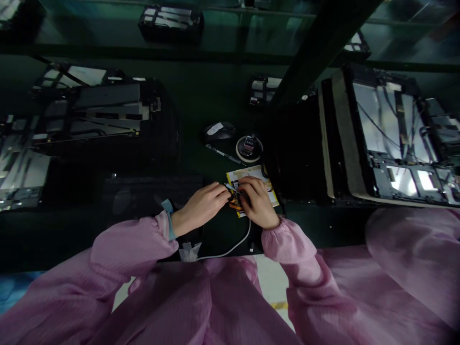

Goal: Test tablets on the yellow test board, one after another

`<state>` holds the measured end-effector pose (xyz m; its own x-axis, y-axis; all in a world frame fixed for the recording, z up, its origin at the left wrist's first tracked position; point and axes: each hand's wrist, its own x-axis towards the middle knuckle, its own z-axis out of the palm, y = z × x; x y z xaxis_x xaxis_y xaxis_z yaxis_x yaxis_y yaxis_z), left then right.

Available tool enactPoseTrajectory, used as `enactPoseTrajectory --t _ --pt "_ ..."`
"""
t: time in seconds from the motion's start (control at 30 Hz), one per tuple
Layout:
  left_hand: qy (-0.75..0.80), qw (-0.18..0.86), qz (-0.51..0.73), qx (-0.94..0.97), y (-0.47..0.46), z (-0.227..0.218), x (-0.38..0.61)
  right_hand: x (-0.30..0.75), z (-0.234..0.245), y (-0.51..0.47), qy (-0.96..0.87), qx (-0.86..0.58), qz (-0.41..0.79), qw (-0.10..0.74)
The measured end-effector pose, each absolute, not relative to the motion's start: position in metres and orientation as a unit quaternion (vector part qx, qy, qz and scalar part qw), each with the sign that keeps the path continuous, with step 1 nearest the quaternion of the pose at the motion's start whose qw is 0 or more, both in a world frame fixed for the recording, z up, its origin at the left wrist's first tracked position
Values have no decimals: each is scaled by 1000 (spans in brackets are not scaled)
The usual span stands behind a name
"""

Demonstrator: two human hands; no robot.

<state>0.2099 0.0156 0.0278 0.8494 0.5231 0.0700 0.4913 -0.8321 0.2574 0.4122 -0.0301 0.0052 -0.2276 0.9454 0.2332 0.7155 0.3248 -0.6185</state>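
My left hand (208, 203) and my right hand (257, 201) work close together over a white sheet with yellow edges (270, 188). Both have their fingers closed in a pinch. A slim pale piece (233, 188) lies between the fingertips, reaching to the fingers of the right hand. Just below it shows a small orange strip, like a flex cable (235, 205), with dark parts too small to name. What the left fingertips grip is hidden. A thin light-grey cable (233, 247) curves up to beneath the right hand. A blue-green band (169, 219) circles the left wrist.
Beyond the hands lie a dark mouse (219, 131), a pen (224, 154) and a round tape roll (249, 148) with a small counter in it. Stacks of dark device panels stand left (108, 115) and right (391, 124). Another person's pink sleeve (413, 258) is at right.
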Motion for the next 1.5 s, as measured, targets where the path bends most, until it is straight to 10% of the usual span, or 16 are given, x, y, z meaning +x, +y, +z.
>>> enactPoseTrajectory --t 1.5 --pt "266 137 68 952 17 24 212 411 -1 -38 -815 -478 170 279"
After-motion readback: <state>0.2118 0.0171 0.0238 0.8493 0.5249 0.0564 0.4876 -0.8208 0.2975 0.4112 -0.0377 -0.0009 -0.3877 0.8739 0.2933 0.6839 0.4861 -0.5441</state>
